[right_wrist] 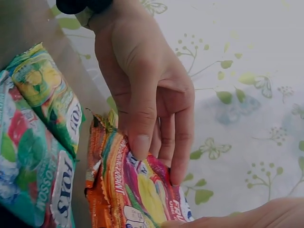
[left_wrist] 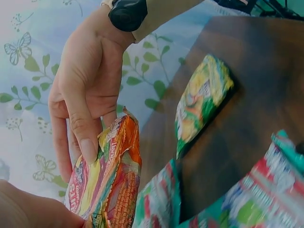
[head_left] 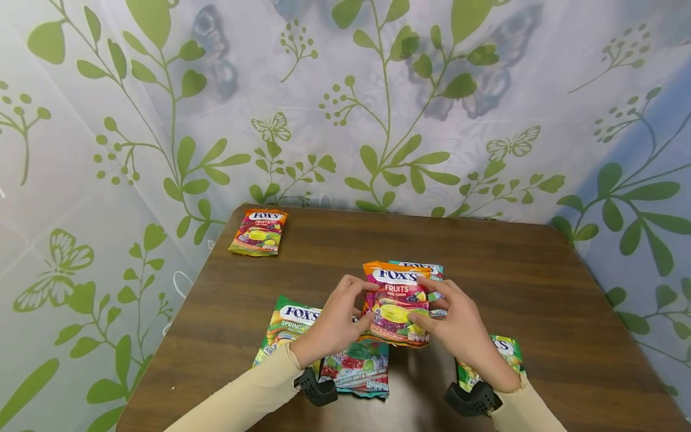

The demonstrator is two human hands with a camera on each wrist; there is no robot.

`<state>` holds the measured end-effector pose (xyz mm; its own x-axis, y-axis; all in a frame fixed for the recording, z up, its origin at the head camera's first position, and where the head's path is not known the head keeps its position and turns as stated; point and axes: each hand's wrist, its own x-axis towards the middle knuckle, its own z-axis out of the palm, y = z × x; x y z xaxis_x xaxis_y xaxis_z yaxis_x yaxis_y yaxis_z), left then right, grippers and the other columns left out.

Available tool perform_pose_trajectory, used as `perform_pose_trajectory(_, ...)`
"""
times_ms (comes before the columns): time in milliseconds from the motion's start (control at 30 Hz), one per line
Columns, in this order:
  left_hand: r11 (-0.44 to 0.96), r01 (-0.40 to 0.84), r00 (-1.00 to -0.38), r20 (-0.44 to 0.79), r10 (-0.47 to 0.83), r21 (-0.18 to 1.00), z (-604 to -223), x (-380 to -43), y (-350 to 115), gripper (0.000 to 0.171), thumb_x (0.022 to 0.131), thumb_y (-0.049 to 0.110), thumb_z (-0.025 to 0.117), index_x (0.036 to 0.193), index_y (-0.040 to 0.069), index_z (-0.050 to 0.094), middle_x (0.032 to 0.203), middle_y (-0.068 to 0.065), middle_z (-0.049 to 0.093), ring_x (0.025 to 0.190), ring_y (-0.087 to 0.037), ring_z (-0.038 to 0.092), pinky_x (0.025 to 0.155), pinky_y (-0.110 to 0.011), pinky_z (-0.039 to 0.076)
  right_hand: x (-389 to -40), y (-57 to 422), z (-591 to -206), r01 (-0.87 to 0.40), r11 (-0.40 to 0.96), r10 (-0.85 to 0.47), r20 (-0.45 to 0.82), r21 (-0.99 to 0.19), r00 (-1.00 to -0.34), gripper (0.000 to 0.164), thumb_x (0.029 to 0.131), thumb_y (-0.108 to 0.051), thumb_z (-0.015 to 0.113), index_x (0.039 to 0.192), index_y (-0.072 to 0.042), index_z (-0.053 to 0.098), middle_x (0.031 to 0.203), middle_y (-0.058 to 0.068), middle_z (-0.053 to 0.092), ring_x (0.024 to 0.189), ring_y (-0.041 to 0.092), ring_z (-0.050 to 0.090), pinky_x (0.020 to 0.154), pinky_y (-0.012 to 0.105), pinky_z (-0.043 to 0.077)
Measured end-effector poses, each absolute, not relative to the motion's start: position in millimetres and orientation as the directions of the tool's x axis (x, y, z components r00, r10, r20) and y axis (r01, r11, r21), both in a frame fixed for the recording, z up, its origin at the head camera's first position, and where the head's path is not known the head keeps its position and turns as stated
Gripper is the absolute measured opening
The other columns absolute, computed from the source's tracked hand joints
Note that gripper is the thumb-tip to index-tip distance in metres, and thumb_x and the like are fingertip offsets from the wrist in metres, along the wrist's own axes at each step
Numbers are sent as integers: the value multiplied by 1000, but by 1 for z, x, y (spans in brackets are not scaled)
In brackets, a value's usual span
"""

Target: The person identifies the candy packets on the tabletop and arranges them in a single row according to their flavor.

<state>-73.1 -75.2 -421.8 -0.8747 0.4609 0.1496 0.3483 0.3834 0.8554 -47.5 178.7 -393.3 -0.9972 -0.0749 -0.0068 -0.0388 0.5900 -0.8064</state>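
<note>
Orange foil, front and centre: it's the Fruits bag (head_left: 396, 309), face up between two hands above the table (head_left: 540, 288). Left hand (head_left: 336, 317) pinches one side, thumb and fingers bent in at the edge; right hand (head_left: 459, 317) has the opposite side, its thumb on the front, its grip closed down to the thickness of the bag. Behind it, a teal bag (head_left: 437, 275) pokes out. Down by the left wrist, a green bag (head_left: 279, 332) lies just beside a mint bag (head_left: 357, 377), both partly covered by that arm. Over by the right wrist, there's a lemon bag (head_left: 510, 354), half hidden. And far off, at the back left corner, lies another orange bag (head_left: 259, 233), well apart from the others.
</note>
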Motion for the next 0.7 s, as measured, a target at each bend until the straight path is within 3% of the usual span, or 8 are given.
perform_pose_trajectory(200,376,381,-869,189,456,845,-418,-88,-88,49,100,-2,77,147,2,62,134,-13,52,102,-23,65,87,-29,60,-65,171,-393,-67,534,-110,9,-843,-994,72,94,-17,89,158,-6,57,147,22,54,115,41,72,78,36,65)
perform_pose_trajectory(333,387,391,-872,202,446,835,-417,-97,-96,48,100,-2,77,146,2,62,133,-12,52,112,-23,60,88,-30,60,-76,165,-394,-82,502,-132,17,-861,-991,72,95,-17,89,159,-6,56,147,20,54,116,40,72,79,38,65)
perform_pose_trajectory(500,406,422,-869,234,437,811,-414,-109,-105,48,100,-4,75,147,-1,62,132,-15,53,113,-27,59,88,-34,61,-91,156,-397,-115,478,-161,42,-871,-986,71,97,-16,87,159,-4,55,146,20,55,115,39,71,81,38,63)
perform_pose_trajectory(700,439,428,-870,230,435,790,-415,-125,-115,49,101,-3,76,147,-1,61,131,-16,52,106,-26,61,80,-30,61,-110,145,-402,-123,461,-174,47,-879,-984,71,96,-12,87,160,-5,55,146,18,55,117,38,68,76,38,59)
